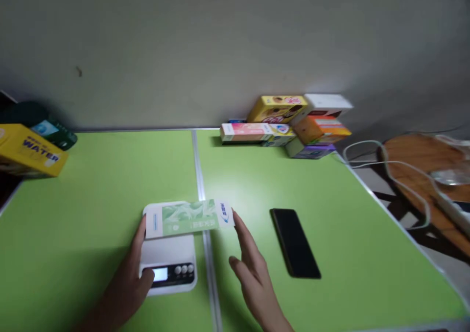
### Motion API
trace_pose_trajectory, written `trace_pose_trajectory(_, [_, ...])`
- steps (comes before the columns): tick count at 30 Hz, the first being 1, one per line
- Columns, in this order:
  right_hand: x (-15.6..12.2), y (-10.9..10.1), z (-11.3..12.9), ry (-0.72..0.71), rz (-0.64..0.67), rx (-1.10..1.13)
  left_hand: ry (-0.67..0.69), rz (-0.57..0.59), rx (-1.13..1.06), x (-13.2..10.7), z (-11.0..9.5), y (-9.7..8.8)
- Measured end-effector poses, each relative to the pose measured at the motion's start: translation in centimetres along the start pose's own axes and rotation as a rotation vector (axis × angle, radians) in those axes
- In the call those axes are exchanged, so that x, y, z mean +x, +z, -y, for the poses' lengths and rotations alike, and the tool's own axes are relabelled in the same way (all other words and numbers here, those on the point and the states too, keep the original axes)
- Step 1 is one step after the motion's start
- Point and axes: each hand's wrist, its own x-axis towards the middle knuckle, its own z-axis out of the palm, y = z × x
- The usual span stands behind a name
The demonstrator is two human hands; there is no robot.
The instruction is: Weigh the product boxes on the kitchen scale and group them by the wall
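Note:
A long white and green toothpaste box is held by its two ends between my hands, slightly tilted, over a white kitchen scale. My left hand has its fingers against the box's left end, and its thumb is by the scale's lit display. My right hand presses its index finger to the right end, with the thumb apart below. Part of the scale's plate is hidden under the box. Whether the box touches the scale is hard to tell.
A black phone lies to the right on the green table. Several small boxes are stacked at the back by the wall. At far left are a yellow carton and a dark green package. White cables hang beyond the right edge.

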Motion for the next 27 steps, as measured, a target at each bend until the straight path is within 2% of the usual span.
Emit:
trace_pose_trajectory(2, [-2.1,3.1,-1.0,0.032,0.040,0.032,-0.069,-0.028,0.044,-3.0,2.4,-2.1])
trace_pose_trajectory(4, [-3.3,5.3,-2.1,0.060,0.048,0.067,-0.087,-0.079,0.078,-4.5,3.6,-3.4])
trace_pose_trajectory(6, [-3.8,6.5,-3.0,0.086,0.033,0.080,-0.090,-0.095,0.097,-4.8,3.9,-3.9])
trace_pose_trajectory(8, [-3.8,6.9,-3.7,0.111,0.002,0.067,-0.092,-0.059,0.079,-4.3,3.7,-3.9])
trace_pose_trajectory(11, [-3.6,6.3,-4.1,0.127,-0.027,0.050,-0.078,0.000,-0.006,-3.4,3.1,-3.7])
trace_pose_trajectory(13, [-3.4,5.5,-4.0,0.125,-0.070,0.050,-0.049,-0.022,-0.045,-3.1,3.1,-3.8])
trace_pose_trajectory(16, [-3.3,3.6,-3.7,0.090,-0.257,0.063,-0.042,-0.149,-0.061,-3.5,4.1,-5.1])
trace_pose_trajectory(20, [-3.5,0.9,-3.5,0.044,-0.518,0.136,-0.049,-0.370,-0.101,-4.2,6.2,-8.4])
trace_pose_trajectory(22, [-3.7,0.0,-3.5,0.041,-0.564,0.146,-0.042,-0.446,-0.127,-4.3,7.1,-9.7])
trace_pose_trajectory(24, [-3.7,-0.2,-3.5,0.045,-0.575,0.160,-0.037,-0.469,-0.147,-4.2,7.6,-10.4])
trace_pose_trajectory(27, [-3.6,0.2,-3.8,0.069,-0.539,0.190,-0.020,-0.448,-0.123,-4.0,7.3,-9.9])
